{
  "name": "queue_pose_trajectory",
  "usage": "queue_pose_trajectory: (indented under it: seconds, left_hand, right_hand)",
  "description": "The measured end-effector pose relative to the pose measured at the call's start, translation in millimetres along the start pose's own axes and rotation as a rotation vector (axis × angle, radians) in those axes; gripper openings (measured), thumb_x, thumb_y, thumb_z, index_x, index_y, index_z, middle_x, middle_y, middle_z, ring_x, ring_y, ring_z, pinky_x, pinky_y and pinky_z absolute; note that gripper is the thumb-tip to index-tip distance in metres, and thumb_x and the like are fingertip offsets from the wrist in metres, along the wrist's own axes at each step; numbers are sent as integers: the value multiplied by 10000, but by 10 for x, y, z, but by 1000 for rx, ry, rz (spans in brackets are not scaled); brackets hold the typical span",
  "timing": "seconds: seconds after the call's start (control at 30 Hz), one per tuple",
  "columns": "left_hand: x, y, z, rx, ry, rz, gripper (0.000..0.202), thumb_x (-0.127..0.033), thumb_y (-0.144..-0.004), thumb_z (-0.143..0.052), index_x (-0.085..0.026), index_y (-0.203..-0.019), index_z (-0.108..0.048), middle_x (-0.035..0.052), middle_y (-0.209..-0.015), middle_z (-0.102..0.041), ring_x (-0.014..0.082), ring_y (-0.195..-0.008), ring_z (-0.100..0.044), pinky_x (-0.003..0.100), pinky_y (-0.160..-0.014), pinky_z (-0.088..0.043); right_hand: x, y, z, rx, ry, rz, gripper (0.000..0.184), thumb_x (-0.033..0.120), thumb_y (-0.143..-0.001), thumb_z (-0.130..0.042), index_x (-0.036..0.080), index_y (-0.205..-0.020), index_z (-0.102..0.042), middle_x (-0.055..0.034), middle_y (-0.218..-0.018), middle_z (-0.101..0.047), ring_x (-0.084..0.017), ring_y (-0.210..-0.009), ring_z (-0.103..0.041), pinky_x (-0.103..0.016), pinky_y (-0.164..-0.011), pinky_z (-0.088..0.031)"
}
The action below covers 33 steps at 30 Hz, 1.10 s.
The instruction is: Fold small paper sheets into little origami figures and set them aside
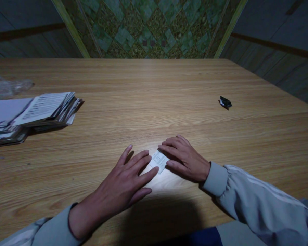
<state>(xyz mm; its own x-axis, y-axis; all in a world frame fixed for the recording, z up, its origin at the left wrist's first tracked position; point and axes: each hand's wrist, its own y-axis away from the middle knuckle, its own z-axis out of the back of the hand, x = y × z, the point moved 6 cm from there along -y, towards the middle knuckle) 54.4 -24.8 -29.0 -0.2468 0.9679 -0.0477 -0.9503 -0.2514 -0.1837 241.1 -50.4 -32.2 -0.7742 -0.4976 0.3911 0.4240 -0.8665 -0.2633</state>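
Wooden table [154, 89], lower centre: I see the left hand [123, 184] and right hand [186, 159] flat, unclenched, pinning a small printed paper [158, 161], probably folded. Light, flimsy; I'd pinch its exposed edge.

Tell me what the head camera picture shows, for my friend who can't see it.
The left hand and the right hand lie flat, fingers touching a small folded white printed paper on a light wooden table. A messy stack of printed white papers sits at the far left, and a tiny dark folded piece lies to the right.
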Motion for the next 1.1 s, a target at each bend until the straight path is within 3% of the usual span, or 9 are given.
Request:
queue_pose_trajectory:
  seconds: [0.17,0.33,0.8,1.1]
  left_hand:
    - [58,-197,20,-3,28,-3,434,-397,-1003,-514,-214,-1396,-516,98,-1222,-654,267,-1315,-494,573,-1217,-56]
    - [86,-332,-64,-46,-5,49,350,-323,-1012,-497,-162,-1312,-578,83,-1066,-656,249,-1107,-589,556,-1189,-183]
    - [106,-311,-52,-14,-12,149,430,-406,-970,-567,-212,-1354,-569,110,-1159,-602,277,-1091,-558,614,-1132,-241]
    - [173,-293,-70,-48,99,215,485,-449,-908,-630,-238,-1344,-601,127,-1190,-572,297,-1134,-537,606,-1115,-277]
  right_hand:
    - [16,1,80,-57,35,6,340,388,-1009,-472,195,-1211,-666,-106,-1125,-658,-242,-1061,-563,-538,-1082,-287]
    - [60,-9,13,-1,123,37,350,403,-995,-502,199,-1234,-656,-112,-1124,-651,-250,-1030,-554,-544,-1051,-312]
    - [30,35,172,122,188,211,334,471,-997,-518,210,-1126,-682,-80,-1184,-693,-277,-1198,-513,-558,-1137,-279]
    - [170,49,59,120,129,317,316,427,-1005,-497,206,-1134,-683,-90,-1091,-667,-245,-1074,-533,-475,-1042,-380]
